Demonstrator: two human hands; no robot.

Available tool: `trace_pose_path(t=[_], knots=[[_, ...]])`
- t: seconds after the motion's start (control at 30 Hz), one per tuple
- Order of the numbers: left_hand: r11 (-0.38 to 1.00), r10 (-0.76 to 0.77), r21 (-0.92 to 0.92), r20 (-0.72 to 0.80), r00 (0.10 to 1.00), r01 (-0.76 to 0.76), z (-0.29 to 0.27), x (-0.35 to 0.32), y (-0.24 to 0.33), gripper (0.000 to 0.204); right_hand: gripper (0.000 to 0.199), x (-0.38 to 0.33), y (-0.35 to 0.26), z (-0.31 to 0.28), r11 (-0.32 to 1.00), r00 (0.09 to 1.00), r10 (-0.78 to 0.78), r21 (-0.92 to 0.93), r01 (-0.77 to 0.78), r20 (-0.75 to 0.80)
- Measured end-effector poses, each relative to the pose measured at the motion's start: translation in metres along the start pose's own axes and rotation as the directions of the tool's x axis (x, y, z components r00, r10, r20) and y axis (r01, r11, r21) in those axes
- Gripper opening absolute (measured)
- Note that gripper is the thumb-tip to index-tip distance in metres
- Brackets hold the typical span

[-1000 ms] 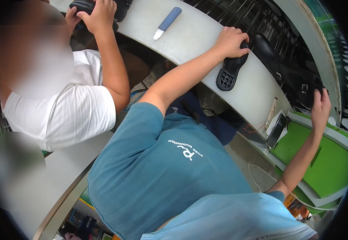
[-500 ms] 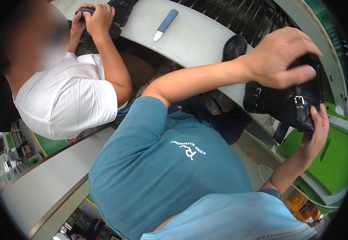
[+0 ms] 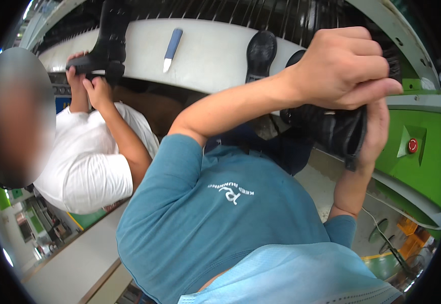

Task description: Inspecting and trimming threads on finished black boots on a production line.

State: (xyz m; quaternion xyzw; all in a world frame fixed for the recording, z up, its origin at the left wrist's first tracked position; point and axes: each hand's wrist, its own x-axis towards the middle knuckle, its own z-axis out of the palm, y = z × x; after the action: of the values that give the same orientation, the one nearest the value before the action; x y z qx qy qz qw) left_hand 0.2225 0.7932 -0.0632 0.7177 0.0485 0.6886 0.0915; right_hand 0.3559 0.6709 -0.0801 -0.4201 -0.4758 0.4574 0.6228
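Pale worktop in the head view, running from 10 to 1 o'clock; barred rack behind it at 12, green machine at 3. Blue-handled knife lies alone near 11. Co-worker at 9, working a tall dark boot toward 10.

Black boot between 2 and 3, opening tipped toward 4. Right hand at 3, its grip on the boot's open end, palm against the edge, fingertips hidden. Left hand at 2, above it, fingers curled narrow; cannot tell what that grip has hold of.

Change: one second ago the left hand rested on the black shoe sole; now the sole lies untouched near 1 and both hands are at the boot. Attention seems shifted from sole to boot.
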Motion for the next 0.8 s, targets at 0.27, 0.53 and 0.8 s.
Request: trace_pose_path(t=[0.27, 0.53, 0.8], knots=[[0.988, -0.118, -0.082, 0.123, 0.985, 0.129, -0.016, 0.004, -0.006, 0.04, 0.029, -0.007, 0.083, -0.016, 0.994, 0.994, 0.068, 0.079, -0.075, 0.089], [0.956, -0.127, -0.257, 0.067, 0.99, 0.14, -0.014, -0.01, -0.008, 0.019, 0.012, -0.034, 0.166, -0.037, 0.922, 0.974, 0.228, 0.319, -0.22, 0.013], [0.43, -0.633, -0.597, 0.336, 0.697, 0.678, -0.033, -0.02, 0.013, 0.047, 0.009, -0.025, 0.147, -0.018, 0.915, 0.922, 0.37, 0.218, -0.34, -0.117]])
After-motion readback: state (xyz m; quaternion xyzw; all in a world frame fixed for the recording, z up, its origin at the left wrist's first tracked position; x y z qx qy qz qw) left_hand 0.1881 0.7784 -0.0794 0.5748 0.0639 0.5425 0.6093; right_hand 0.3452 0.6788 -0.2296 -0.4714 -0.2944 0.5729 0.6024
